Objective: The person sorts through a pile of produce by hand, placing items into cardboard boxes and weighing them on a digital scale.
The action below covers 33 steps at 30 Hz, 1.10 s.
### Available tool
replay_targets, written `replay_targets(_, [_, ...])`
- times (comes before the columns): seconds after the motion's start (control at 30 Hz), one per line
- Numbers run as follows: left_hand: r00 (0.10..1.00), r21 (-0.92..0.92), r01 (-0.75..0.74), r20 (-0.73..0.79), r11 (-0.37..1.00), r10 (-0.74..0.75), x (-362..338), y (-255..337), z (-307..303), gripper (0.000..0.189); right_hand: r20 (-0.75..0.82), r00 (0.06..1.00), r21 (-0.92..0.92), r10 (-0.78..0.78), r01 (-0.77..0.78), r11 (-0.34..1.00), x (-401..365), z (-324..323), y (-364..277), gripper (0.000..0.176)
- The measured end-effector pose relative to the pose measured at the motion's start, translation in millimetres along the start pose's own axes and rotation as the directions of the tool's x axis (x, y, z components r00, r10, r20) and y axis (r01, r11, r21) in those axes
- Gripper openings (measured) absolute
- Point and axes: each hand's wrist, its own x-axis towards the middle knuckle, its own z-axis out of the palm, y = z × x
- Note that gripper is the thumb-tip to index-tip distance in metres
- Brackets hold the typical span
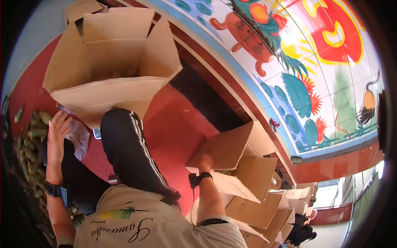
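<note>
My left hand (58, 132) is raised with its fingers stretched out, holding nothing. It is close beside a heap of green-brown, oblong produce (29, 149) and a clear plastic bag (80, 136). On the other side, my right hand (205, 161) reaches to the opening of a cardboard box (225, 144), overlapping its raised flap. The fingers of that hand are blurred and partly hidden, so I cannot tell what they grip. In front of my knee stands a large open cardboard box (111, 93), its flaps up and its inside in shadow.
More open cardboard boxes (256, 208) line the right side along the wall. A tiled, painted wall (273, 62) runs behind them. The floor (173, 111) is red. A small device (97, 133) shows under the large box. Dark-clothed people (301, 231) are far right.
</note>
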Motion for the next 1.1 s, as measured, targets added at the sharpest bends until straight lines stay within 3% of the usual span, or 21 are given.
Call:
replay_targets(0.07, [1.0, 0.014, 0.012, 0.028, 1.0, -0.013, 3.0, -0.6, -2.8, 0.065, -0.164, 0.977, -0.088, -0.132, 0.119, 0.989, 6.6, 15.0, 3.2, 0.027])
replay_targets(0.2, [1.0, 0.058, 0.022, 0.019, 0.998, -0.024, 6.2, 0.5, 1.3, 0.065, -0.151, 0.983, -0.069, -0.103, 0.094, 0.993, 19.8, 27.4, 1.2, 0.026])
replay_targets(0.3, [0.999, 0.048, 0.032, -0.016, 0.998, -0.031, 7.3, -0.3, 5.9, 0.064, -0.173, 0.968, -0.193, -0.18, 0.146, 0.97, 27.7, 22.7, -1.8, 0.023])
replay_targets(0.37, [0.999, 0.051, 0.046, -0.03, 0.998, -0.044, 8.5, -1.5, 7.5, 0.065, 0.014, 0.981, -0.25, -0.196, 0.193, 0.949, 14.9, -19.4, -22.3, 0.019])
replay_targets(0.47, [0.998, 0.063, 0.064, -0.035, 0.996, -0.061, 9.0, -1.1, 12.0, 0.065, 0.056, 0.991, -0.371, -0.124, 0.136, 0.919, 23.3, -27.5, -35.0, 0.019])
replay_targets(0.5, [0.997, 0.07, 0.061, -0.042, 0.996, -0.058, 9.3, -1.4, 11.8, 0.065, 0.058, 0.989, -0.365, -0.133, 0.145, 0.92, 29.8, -20.3, -34.5, 0.019])
replay_targets(0.57, [0.998, 0.091, 0.058, -0.02, 0.994, -0.057, 10.2, -2.9, 9.2, 0.065, 0.034, 0.999, -0.242, -0.004, 0.012, 0.97, 42.0, -6.6, -31.7, 0.019])
replay_targets(0.7, [0.993, 0.086, 0.061, -0.103, 0.994, -0.052, 12.4, -8.2, 9.7, 0.062, 0.075, 0.995, -0.217, -0.064, 0.078, 0.973, 54.3, 3.1, -25.2, 0.021])
replay_targets(0.8, [0.988, 0.093, 0.034, -0.155, 0.995, -0.019, 15.0, -15.2, 1.7, 0.059, 0.014, 1.0, -0.076, 0.019, -0.018, 0.997, 56.4, 25.4, -15.2, 0.021])
replay_targets(0.87, [0.977, 0.086, 0.007, -0.215, 0.996, 0.012, 17.7, -17.3, 5.0, 0.056, 0.1, 0.972, -0.331, -0.211, 0.233, 0.915, 45.3, 17.7, -7.3, 0.019])
replay_targets(0.97, [0.969, 0.111, 0.016, -0.247, 0.994, 0.012, 24.1, -26.8, -2.5, 0.054, 0.001, 0.978, -0.446, -0.207, 0.186, 0.875, 21.9, -20.3, -19.0, 0.019])
replay_targets(1.0, [0.96, 0.101, 0.0, -0.279, 0.995, 0.028, 25.6, -27.7, -1.7, 0.053, 0.006, 0.978, -0.449, -0.206, 0.187, 0.874, 20.1, -15.5, -14.2, 0.019])
replay_targets(1.07, [0.957, 0.105, 0.008, -0.291, 0.994, 0.023, 29.2, -29.1, -5.9, 0.053, -0.055, 0.969, -0.229, -0.241, 0.223, 0.948, 15.1, 7.2, 3.0, 0.015])
replay_targets(1.1, [0.952, 0.109, 0.012, -0.305, 0.994, 0.022, 28.0, -29.4, -7.8, 0.052, -0.053, 0.969, -0.231, -0.24, 0.222, 0.947, 10.2, 22.3, 16.6, 0.015])
